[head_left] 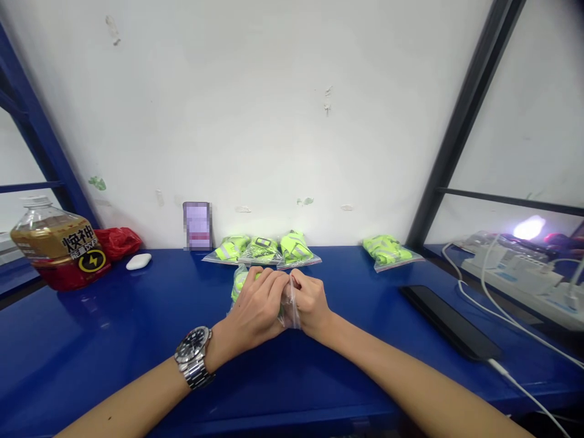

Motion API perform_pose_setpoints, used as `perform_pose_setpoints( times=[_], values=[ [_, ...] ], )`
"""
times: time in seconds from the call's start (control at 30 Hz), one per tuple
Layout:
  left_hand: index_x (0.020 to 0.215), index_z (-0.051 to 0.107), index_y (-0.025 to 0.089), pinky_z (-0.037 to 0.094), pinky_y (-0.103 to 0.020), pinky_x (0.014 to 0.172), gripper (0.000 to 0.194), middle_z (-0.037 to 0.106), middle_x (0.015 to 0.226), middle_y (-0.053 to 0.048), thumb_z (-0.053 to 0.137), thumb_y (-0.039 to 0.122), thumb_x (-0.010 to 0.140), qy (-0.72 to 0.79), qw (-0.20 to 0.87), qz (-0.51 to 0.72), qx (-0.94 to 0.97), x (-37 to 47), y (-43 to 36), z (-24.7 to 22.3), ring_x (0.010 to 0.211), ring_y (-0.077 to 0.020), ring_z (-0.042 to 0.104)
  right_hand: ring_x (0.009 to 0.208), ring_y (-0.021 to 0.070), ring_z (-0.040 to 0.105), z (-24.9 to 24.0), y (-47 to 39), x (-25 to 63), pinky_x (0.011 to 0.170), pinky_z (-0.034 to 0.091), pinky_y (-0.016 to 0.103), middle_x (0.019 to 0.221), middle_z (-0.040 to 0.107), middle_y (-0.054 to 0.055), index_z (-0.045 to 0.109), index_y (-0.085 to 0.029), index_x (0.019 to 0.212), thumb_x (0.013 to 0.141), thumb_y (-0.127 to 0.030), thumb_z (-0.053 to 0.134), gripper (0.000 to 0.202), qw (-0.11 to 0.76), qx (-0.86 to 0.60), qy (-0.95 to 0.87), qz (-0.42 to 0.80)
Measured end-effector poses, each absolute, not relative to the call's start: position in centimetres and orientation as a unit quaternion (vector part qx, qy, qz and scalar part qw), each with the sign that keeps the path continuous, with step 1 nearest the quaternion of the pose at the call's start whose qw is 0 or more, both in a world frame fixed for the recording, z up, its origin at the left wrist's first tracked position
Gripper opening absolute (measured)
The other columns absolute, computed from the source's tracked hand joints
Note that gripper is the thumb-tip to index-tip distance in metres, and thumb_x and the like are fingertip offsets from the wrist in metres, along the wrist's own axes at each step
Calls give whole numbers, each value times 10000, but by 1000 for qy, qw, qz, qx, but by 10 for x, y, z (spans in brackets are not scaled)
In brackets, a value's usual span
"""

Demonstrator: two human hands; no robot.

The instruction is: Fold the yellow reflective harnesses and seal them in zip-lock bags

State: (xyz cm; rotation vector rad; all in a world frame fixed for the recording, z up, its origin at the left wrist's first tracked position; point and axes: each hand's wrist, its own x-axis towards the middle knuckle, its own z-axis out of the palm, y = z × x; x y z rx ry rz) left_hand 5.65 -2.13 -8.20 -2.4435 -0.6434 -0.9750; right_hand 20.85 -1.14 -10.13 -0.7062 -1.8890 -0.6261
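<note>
Both hands are closed on a clear zip bag (295, 307) with something bright yellow-green inside, over the middle of the blue table. My left hand (262, 303), with a steel watch (193, 353) at its wrist, wraps over the bag's body and hides most of it. At the bag's zip edge, my right hand (311, 304) pinches the plastic with curled fingers. Just beyond stand similar bags of folded yellow-green reflective fabric: a left one (232, 248), a middle one (261, 250) and a right one (295, 247).
Another bagged bundle (387, 250) lies to the right. A black phone (449, 322) on a white cable and a power strip (524, 280) occupy the right side. At left are a large drink bottle (59, 243), a red plastic bag (119, 242) and a white case (139, 261). A phone (198, 226) leans on the wall.
</note>
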Motion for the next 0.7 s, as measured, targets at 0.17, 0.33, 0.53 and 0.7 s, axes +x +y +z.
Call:
perform_pose_setpoints(
  times=[0.17, 0.33, 0.53, 0.7],
  values=[
    [1145, 445, 118, 464, -422, 810, 467, 608, 1022, -144, 626, 295, 753, -251, 212, -390, -860, 56, -15, -85, 936, -284, 578, 551, 111, 346, -89, -1, 225, 479, 279, 229, 655, 402, 8, 548, -160, 601, 827, -87, 455, 254, 459, -223, -845, -160],
    [1221, 408, 126, 485, -455, 875, 591, 589, 1085, -162, 651, 433, 778, -304, 213, -406, -835, 47, -5, -81, 1012, -303, 568, 635, 126, 528, -68, 7, 251, 560, 429, 244, 745, 571, 33, 710, -196, 895, 822, -102, 563, 189, 499, -222, -838, -27],
    [1285, 362, 144, 482, -443, 930, 671, 552, 1158, -163, 660, 477, 784, -338, 150, -429, -824, 45, -3, -80, 1079, -295, 559, 752, 160, 640, -56, 2, 260, 660, 523, 290, 838, 685, 55, 729, -212, 922, 847, -148, 567, 190, 557, -253, -786, 91],
    [1412, 204, 136, 438, -490, 975, 884, 466, 1260, -196, 689, 469, 753, -421, 93, -477, -766, 45, -4, -77, 1170, -326, 498, 1068, 209, 589, -50, -11, 261, 917, 503, 384, 1200, 575, 104, 682, -243, 1129, 871, -248, 583, 276, 466, -250, -845, 80]
  ],
)
